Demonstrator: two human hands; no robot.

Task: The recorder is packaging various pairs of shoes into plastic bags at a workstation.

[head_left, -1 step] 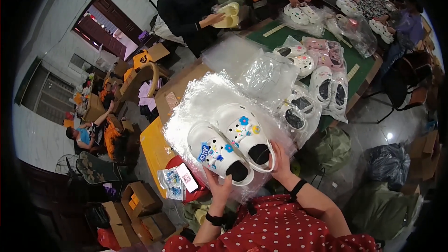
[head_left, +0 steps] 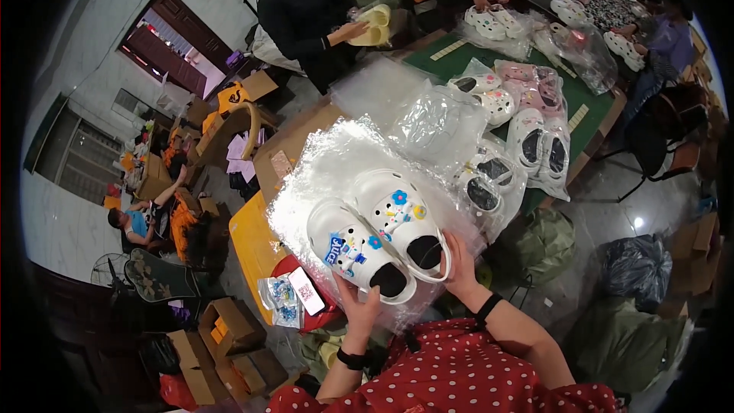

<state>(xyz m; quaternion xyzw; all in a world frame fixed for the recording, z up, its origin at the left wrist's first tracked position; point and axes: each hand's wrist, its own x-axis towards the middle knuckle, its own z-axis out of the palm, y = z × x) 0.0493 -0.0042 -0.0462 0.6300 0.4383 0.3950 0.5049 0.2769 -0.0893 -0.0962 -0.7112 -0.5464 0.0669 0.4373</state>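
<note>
Nothing has shifted since the earlier frame: the pair of white clogs point(head_left: 378, 241) with coloured charms sits in a clear plastic bag point(head_left: 321, 176), propped up between both hands. Left hand point(head_left: 359, 307) pinches the bag's near edge under the heels; right hand point(head_left: 461, 264) cups the right clog's heel. Slick film could slip, dropping the pair toward the phone point(head_left: 306, 291) on the yellow counter point(head_left: 248, 241) below

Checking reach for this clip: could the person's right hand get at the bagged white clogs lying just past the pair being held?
Probably yes. The right hand grips the heel end of the held white clogs, and the bagged white clogs lie right beside it on the table, nothing between; it would have to let go first.
</note>
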